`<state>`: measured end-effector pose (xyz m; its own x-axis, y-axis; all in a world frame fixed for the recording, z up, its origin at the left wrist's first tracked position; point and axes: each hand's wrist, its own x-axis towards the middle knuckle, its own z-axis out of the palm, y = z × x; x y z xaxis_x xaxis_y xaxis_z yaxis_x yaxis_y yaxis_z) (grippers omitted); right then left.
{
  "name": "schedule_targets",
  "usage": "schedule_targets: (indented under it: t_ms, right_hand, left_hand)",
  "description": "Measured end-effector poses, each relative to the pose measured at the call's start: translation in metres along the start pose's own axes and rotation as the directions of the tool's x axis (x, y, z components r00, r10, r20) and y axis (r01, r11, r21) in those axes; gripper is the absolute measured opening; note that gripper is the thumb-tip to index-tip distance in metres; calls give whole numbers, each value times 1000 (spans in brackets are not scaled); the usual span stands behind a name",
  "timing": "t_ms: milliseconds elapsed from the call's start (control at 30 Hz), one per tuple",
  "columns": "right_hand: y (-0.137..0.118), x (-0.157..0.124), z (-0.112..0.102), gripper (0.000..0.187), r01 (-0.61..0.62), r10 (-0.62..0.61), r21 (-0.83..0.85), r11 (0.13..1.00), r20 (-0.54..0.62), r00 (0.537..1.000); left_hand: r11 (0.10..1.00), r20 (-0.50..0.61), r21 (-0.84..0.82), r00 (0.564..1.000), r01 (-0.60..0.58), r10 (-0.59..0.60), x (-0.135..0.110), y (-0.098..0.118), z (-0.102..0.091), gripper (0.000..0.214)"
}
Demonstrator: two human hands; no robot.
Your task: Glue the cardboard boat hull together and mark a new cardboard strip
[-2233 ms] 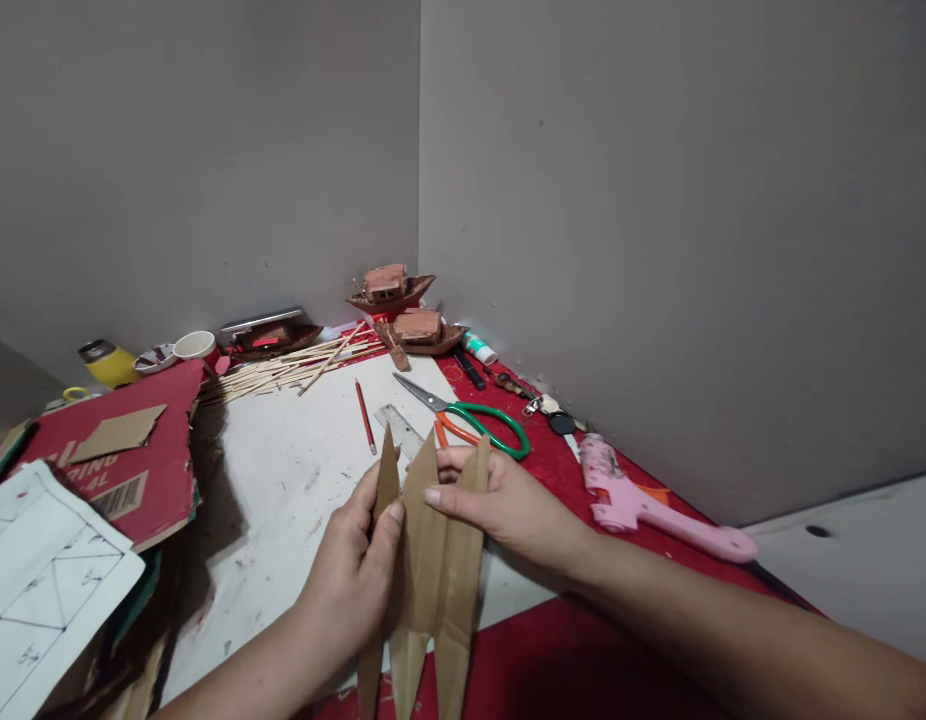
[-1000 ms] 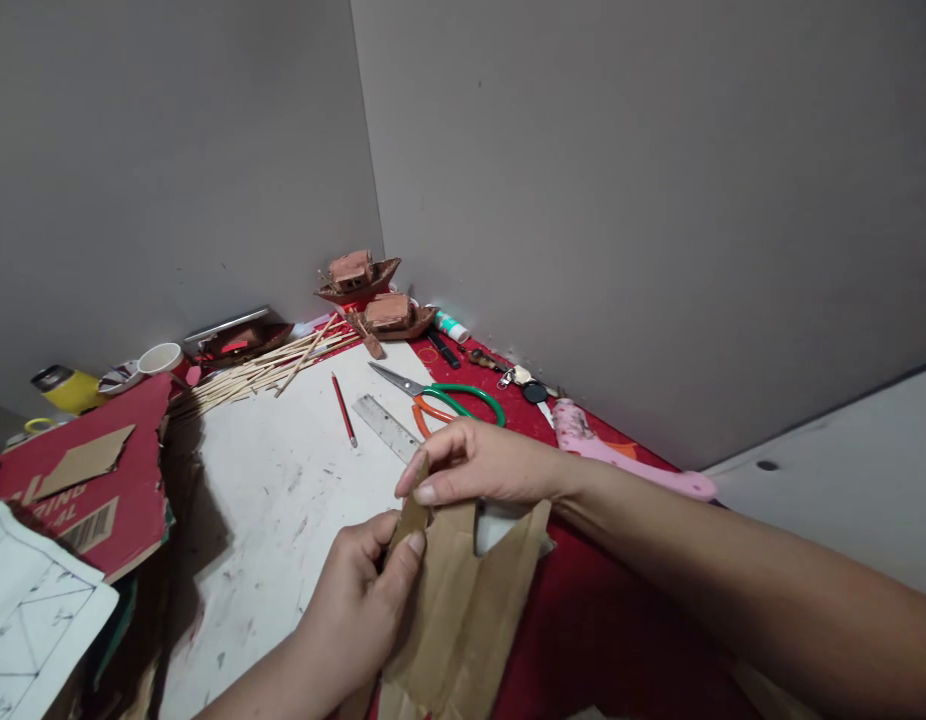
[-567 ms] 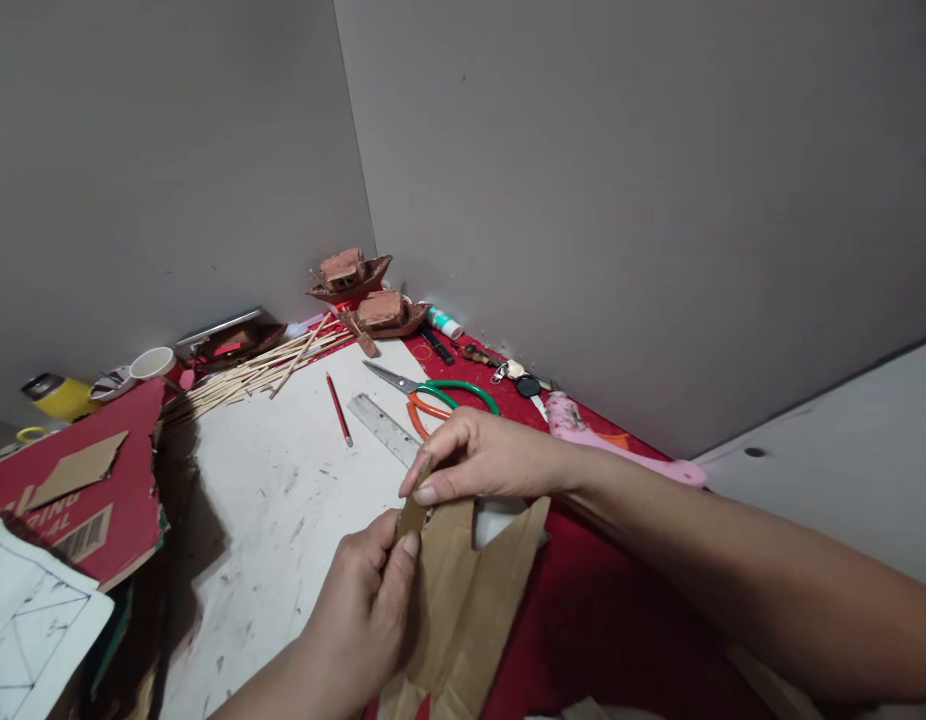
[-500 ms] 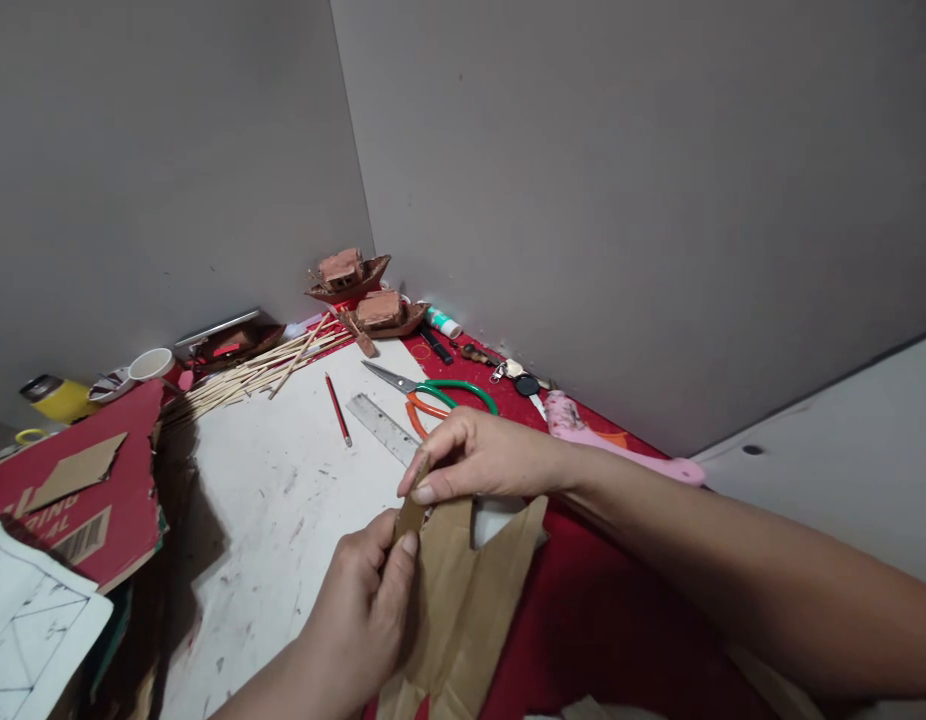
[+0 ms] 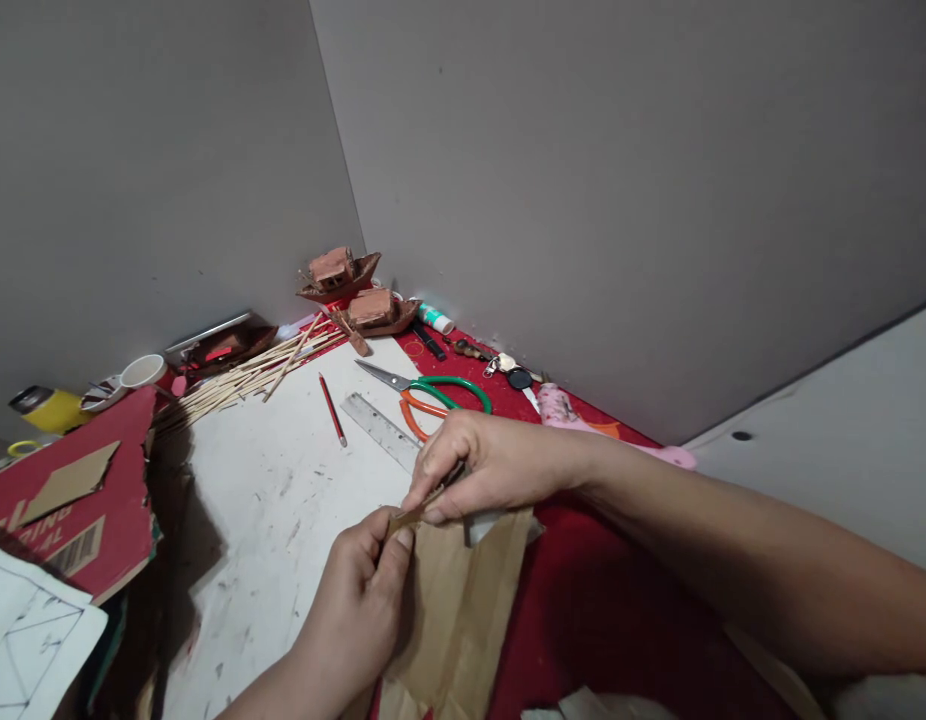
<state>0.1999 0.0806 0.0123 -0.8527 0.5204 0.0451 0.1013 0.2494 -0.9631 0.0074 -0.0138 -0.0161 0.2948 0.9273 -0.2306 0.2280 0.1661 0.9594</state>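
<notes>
A brown cardboard cut-out with pointed flaps lies on the table edge in front of me. My left hand grips its left flap, thumb on top. My right hand pinches the tip of that same flap between thumb and fingers and bends it over. Both hands are closed on the cardboard.
Scissors with green and orange handles, a steel ruler and a red pencil lie on the white board. A pink glue gun, keys, model boats, bamboo sticks, a red carton and cups surround it.
My right hand has folded the flap tip down from upright to nearly flat. The view has drifted slightly to the right.
</notes>
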Motion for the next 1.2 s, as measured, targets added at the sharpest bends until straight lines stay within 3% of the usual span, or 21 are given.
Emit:
schedule_targets:
  t_ms: [133, 300, 400, 500, 667, 900, 1200]
  right_hand:
    - [-2, -2, 1, 27, 36, -35, -72, 997, 20, 999]
    - [-7, 0, 1, 27, 37, -41, -52, 998, -70, 997]
    - [-10, 0, 0, 33, -23, 16, -49, 999, -131, 991]
    - [-10, -1, -3, 43, -109, 86, -99, 989, -211, 974]
    - [-9, 1, 0, 18, -131, 93, -207, 969, -186, 978]
    - [-16, 3, 10, 13, -184, 154, -208, 961, -152, 976]
    - [-15, 3, 15, 14, -181, 128, -297, 938, -188, 974]
  left_hand:
    - [1000, -23, -23, 1000, -8, 7, 2, 0, 1, 30]
    - [998, 30, -55, 999, 13, -11, 1, 6, -4, 31]
    - [995, 48, -86, 998, 52, -48, 0, 7, -8, 32]
    - [994, -25, -89, 998, 56, -58, -1, 7, -10, 32]
    - [993, -93, -78, 991, 90, -97, -2, 12, -13, 31]
    - [953, -4, -129, 961, 273, -276, -3, 16, -13, 32]
    - [978, -54, -67, 978, 197, -201, 0, 16, -9, 28]
